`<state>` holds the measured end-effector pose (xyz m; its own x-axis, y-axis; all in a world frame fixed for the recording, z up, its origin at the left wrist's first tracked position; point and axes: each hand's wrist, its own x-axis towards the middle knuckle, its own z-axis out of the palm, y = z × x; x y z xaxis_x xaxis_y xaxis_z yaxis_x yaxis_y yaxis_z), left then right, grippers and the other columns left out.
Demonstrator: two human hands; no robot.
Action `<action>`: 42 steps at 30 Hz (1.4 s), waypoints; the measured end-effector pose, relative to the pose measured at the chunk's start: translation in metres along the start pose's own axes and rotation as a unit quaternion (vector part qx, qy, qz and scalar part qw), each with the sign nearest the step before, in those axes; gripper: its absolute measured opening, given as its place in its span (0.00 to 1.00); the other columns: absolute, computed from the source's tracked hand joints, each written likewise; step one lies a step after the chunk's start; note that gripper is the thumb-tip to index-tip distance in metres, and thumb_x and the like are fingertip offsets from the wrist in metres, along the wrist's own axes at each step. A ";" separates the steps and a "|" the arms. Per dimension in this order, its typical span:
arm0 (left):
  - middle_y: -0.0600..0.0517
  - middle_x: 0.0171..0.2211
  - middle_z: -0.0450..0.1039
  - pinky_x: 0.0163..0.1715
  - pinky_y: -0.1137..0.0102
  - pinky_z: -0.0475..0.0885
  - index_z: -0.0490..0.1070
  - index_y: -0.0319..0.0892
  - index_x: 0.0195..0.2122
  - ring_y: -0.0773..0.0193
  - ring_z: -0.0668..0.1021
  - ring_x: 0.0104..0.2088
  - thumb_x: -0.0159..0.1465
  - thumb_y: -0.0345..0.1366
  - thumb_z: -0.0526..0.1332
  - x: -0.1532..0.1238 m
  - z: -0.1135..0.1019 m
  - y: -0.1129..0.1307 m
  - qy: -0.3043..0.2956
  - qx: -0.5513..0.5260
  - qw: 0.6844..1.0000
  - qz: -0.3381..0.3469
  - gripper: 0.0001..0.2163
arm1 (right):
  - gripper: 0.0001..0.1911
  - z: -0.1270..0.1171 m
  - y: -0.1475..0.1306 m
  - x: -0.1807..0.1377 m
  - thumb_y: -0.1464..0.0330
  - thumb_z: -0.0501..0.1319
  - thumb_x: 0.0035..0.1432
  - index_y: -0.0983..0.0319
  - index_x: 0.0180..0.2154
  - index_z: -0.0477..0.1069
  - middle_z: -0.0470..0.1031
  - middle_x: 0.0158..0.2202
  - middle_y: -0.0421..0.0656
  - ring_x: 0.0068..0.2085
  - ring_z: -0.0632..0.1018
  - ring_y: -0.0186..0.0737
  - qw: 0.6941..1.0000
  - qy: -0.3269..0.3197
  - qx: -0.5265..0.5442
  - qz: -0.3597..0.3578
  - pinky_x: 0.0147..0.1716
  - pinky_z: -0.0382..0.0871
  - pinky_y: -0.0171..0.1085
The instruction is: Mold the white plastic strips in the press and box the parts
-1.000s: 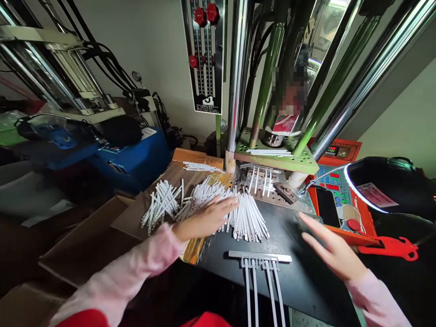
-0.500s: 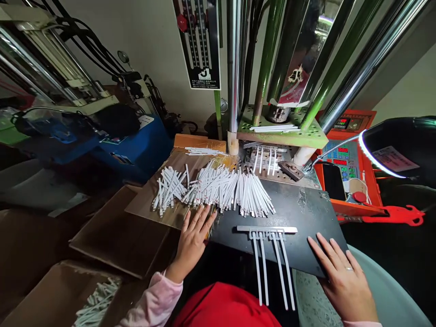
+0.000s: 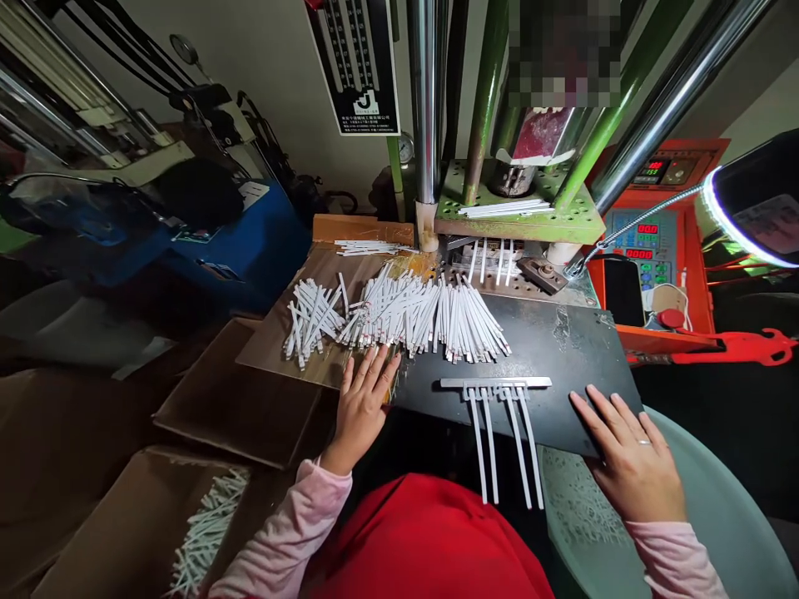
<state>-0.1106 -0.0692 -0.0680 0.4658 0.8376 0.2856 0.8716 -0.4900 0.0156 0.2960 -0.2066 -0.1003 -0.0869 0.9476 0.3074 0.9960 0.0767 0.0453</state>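
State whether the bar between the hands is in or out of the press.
Out: the bar lies on the black board in front of the press, four strips running past the board's near edge.

On the right I see a dark-screened phone resting on an orange control unit beside a red button, with a lit black lamp nearby. On the left I make out a blue machine; at the back, a black scale panel stands near a round gauge.

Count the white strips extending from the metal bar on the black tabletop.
4: two strips left of the metal bar's middle, two right, all overhanging the tabletop.
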 end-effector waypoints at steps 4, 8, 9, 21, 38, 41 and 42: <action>0.50 0.71 0.55 0.73 0.53 0.41 0.55 0.48 0.72 0.54 0.59 0.71 0.55 0.17 0.53 0.000 0.002 0.001 -0.004 -0.003 1.000 0.000 0.42 | 0.53 0.000 0.002 0.000 0.73 0.61 0.54 0.45 0.74 0.38 0.49 0.73 0.38 0.67 0.64 0.61 0.999 -0.018 0.029 0.010 0.66 0.57 0.60; 0.50 0.71 0.55 0.73 0.53 0.40 0.53 0.48 0.72 0.55 0.58 0.72 0.56 0.17 0.53 0.000 0.001 0.000 -0.008 -0.008 1.000 0.001 0.42 | 0.52 0.001 0.002 0.000 0.73 0.61 0.55 0.43 0.73 0.38 0.51 0.73 0.39 0.67 0.65 0.60 0.999 -0.018 0.034 0.015 0.65 0.57 0.60; 0.49 0.71 0.55 0.73 0.52 0.39 0.53 0.48 0.72 0.54 0.57 0.72 0.57 0.18 0.54 0.000 -0.001 -0.001 -0.015 -0.011 1.000 0.002 0.41 | 0.51 0.001 0.002 -0.001 0.73 0.60 0.56 0.44 0.73 0.38 0.51 0.73 0.39 0.67 0.65 0.60 0.999 -0.016 0.033 0.014 0.65 0.57 0.60; 0.47 0.50 0.79 0.60 0.57 0.64 0.75 0.44 0.52 0.56 0.77 0.52 0.67 0.34 0.65 0.049 -0.013 0.059 -0.086 -0.266 0.958 0.066 0.13 | 0.23 -0.003 -0.009 0.054 0.68 0.52 0.69 0.53 0.63 0.66 0.69 0.64 0.47 0.66 0.67 0.50 0.958 0.032 0.278 -0.065 0.63 0.62 0.56; 0.50 0.40 0.79 0.34 0.74 0.69 0.74 0.40 0.53 0.65 0.78 0.34 0.65 0.40 0.67 0.115 -0.018 0.089 -0.203 -0.471 0.837 0.190 0.17 | 0.17 0.025 -0.077 0.106 0.53 0.58 0.67 0.57 0.39 0.77 0.79 0.38 0.47 0.40 0.79 0.47 0.915 0.062 0.382 -0.118 0.39 0.74 0.45; 0.50 0.34 0.79 0.33 0.73 0.69 0.77 0.41 0.44 0.63 0.79 0.33 0.67 0.38 0.63 0.116 -0.007 0.108 -0.197 -0.405 0.867 0.211 0.08 | 0.18 0.029 -0.073 0.105 0.54 0.56 0.68 0.58 0.35 0.77 0.78 0.34 0.46 0.37 0.79 0.46 0.912 0.087 0.379 -0.131 0.36 0.74 0.44; 0.50 0.33 0.79 0.33 0.72 0.70 0.76 0.41 0.44 0.62 0.80 0.33 0.68 0.37 0.62 0.114 -0.004 0.112 -0.192 -0.396 0.874 0.205 0.07 | 0.18 0.028 -0.073 0.105 0.55 0.56 0.68 0.58 0.34 0.76 0.78 0.33 0.46 0.36 0.79 0.45 0.912 0.086 0.380 -0.131 0.35 0.73 0.43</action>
<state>0.0398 -0.0294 -0.0294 0.8638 0.4969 0.0834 0.3102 -0.6550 0.6890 0.2151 -0.1041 -0.0979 -0.2599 0.8090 0.5272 0.6617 0.5469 -0.5129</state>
